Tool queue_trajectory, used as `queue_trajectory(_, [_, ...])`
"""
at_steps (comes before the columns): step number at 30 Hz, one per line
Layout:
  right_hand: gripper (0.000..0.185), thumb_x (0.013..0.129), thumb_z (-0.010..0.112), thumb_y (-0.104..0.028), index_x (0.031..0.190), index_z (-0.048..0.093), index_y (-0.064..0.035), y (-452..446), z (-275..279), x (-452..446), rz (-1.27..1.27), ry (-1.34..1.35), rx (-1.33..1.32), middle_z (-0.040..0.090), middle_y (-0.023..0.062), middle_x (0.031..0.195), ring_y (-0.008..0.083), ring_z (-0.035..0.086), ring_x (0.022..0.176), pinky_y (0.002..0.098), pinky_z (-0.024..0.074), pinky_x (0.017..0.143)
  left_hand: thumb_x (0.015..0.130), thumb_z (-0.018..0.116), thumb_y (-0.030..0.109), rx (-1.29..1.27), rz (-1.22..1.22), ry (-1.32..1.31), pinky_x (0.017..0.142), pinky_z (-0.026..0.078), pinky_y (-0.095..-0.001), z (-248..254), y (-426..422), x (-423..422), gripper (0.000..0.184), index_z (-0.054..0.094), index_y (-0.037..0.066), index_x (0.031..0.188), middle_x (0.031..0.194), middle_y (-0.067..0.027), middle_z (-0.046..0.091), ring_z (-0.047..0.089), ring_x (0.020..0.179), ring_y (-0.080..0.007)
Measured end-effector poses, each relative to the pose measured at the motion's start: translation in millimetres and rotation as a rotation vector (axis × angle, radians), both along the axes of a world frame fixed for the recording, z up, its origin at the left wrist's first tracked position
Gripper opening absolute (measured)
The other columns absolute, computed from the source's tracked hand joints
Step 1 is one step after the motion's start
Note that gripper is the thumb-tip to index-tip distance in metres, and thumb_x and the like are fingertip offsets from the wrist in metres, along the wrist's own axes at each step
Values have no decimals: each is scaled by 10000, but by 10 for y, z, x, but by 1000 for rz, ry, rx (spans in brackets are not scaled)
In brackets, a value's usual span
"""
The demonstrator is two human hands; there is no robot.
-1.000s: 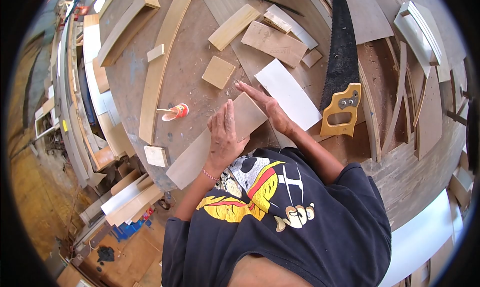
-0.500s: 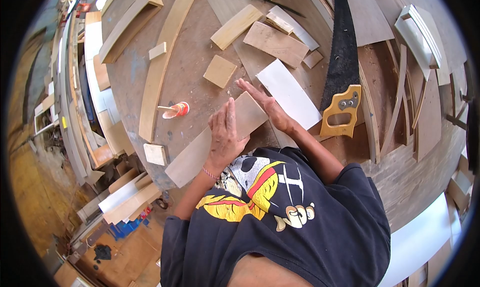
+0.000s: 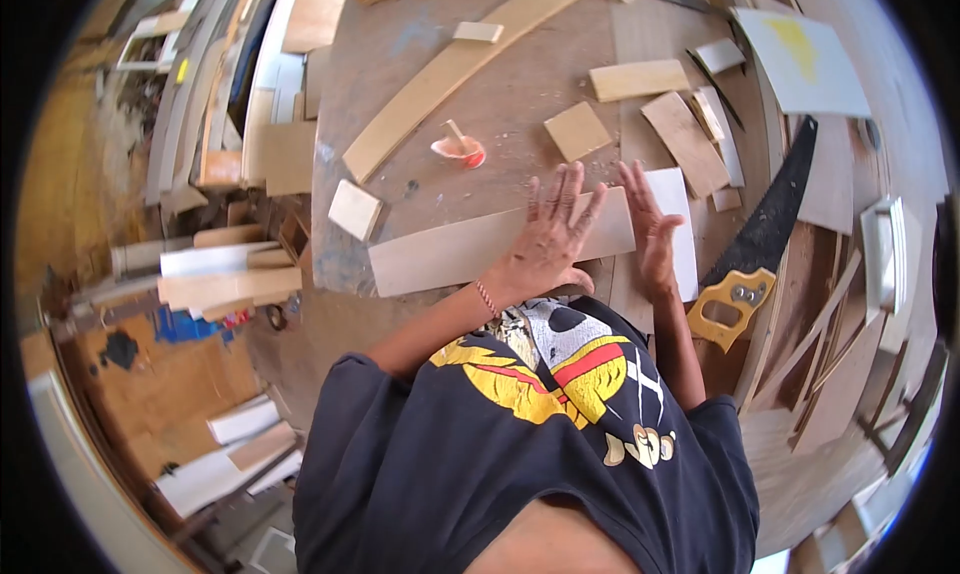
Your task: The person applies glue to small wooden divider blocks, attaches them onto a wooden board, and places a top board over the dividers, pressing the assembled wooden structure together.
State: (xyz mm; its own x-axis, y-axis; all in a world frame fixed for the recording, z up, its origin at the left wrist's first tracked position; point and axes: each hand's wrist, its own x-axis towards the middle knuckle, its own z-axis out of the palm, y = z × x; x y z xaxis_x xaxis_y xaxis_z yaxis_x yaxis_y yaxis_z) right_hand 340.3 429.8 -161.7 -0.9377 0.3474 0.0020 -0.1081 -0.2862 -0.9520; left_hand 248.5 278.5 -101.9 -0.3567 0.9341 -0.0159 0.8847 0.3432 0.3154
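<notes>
A long, pale wooden board (image 3: 450,247) lies across the worktable in front of my torso. My left hand (image 3: 545,232) rests over it toward the right end, fingers spread and palm down, hiding part of its surface. At that same end stands my right hand (image 3: 652,236), held on edge with straight fingers and thumb apart, gripping nothing. Behind the right hand is a white rectangular panel (image 3: 682,229), partly covered by it. Beyond the board sit a small square wood block (image 3: 578,131) and a red-and-white cup (image 3: 462,151) with a stick in it.
A handsaw (image 3: 735,309) with a yellow wooden handle lies to the right. A long curved wooden strip (image 3: 455,79) crosses the far left. Several offcuts, including a brown block (image 3: 685,144), lie at the far right. One small pale block (image 3: 355,209) is near the left table edge.
The whole view has turned, so the board looks more level and the table things appear shifted right. My left hand's fingers have spread apart. The right hand now points more straight away from me.
</notes>
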Motion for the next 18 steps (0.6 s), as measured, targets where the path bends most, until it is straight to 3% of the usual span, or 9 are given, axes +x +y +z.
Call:
queue_trajectory(2, [1018,739,83,-791,1421,163,-38,48,-42,6,-71,-62,39,286,169,1426,277,270,1324,379,134,1104,534,682,600,-49,-20,1,1039,80,-614,62,-44,-3,1260,27,-21,1413,1448,-287,46,49,1360,-407])
queue_trajectory(4, [857,845,215,-687,1393,258,-30,91,70,28,-142,-119,181,377,167,1373,272,367,1267,381,214,1082,553,689,581,35,68,-14,1034,88,-618,97,-167,-26,1228,46,-10,1416,1452,-275,55,55,1362,-398])
queue_trajectory(5, [857,845,215,-687,1393,258,-30,79,116,-19,-106,-112,206,377,167,1373,272,367,1267,381,214,1082,572,697,562,100,122,-32,1030,97,-623,107,-245,-38,1197,65,2,1420,1457,-263,64,61,1364,-390])
queue_trajectory(7, [597,926,425,-450,1328,385,-12,60,187,-104,-239,-132,399,476,161,1292,243,450,1200,368,297,1041,600,699,532,189,243,-2,1030,109,-619,98,-449,-106,1147,89,16,1422,1464,-245,70,74,1366,-376])
queue_trajectory(8, [597,926,425,-450,1328,385,-12,22,261,-157,-200,-122,424,476,161,1292,243,450,1200,368,297,1041,628,702,501,254,327,30,1031,121,-615,96,-595,-147,1097,113,29,1424,1471,-227,77,87,1367,-362])
queue_trajectory(10, [400,881,584,-181,1245,508,-32,-129,491,-293,-157,-142,639,554,139,1219,228,518,1130,345,388,960,716,695,390,399,494,74,1032,181,-582,144,-944,-223,941,175,34,1414,1439,-228,204,232,1328,-353])
queue_trajectory(11, [367,847,625,-155,1184,558,-25,-243,570,-379,-132,-88,764,592,132,1164,222,548,1089,342,408,935,736,692,359,420,585,117,1032,221,-543,159,-1112,-252,870,230,20,1390,1404,-237,266,281,1299,-359])
queue_trajectory(16, [643,727,731,-267,1258,463,-24,-818,730,-764,343,66,1170,506,180,1251,314,461,1184,402,366,985,805,651,285,592,977,256,967,383,-380,36,-1849,-263,588,438,-34,1250,1227,-255,478,475,1142,-361])
queue_trajectory(18, [751,693,752,-315,1299,416,-28,-1036,726,-895,503,139,1266,469,190,1288,331,419,1220,427,335,1010,810,641,282,731,1217,-66,939,386,-417,-26,-2048,-210,589,439,-89,1221,1197,-283,487,497,1094,-358])
